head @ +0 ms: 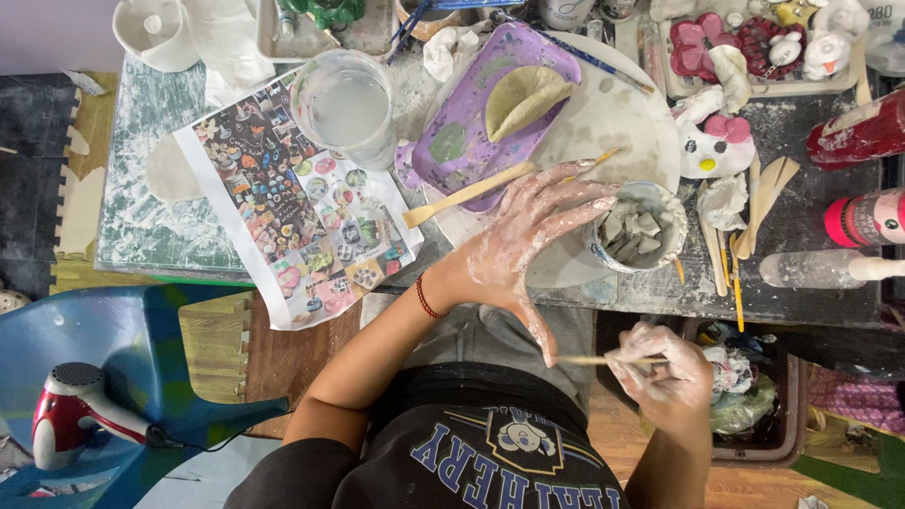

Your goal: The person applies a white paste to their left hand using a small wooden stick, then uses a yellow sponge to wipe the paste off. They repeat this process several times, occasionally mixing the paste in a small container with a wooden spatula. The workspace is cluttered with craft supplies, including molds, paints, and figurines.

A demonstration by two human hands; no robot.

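My left hand (528, 240), coated in pale wet clay, is spread flat with fingers apart beside a small cup (644, 226) filled with grey clay pieces. Its thumb points down toward a thin wooden stick (589, 360). My right hand (665, 363), also clay-smeared, pinches that stick near my lap, below the table edge. A flat wooden modelling tool (462, 195) lies across the rim of a purple tray (471, 123) that holds a folded slab of greenish clay (523, 97).
A clear beaker of cloudy water (347, 106) stands on a printed picture sheet (302, 203). Clay figures (716, 141), wooden tools (754, 212) and red bottles (863, 132) crowd the right. A bin (754, 396) sits lower right, a red hair dryer (71, 415) lower left.
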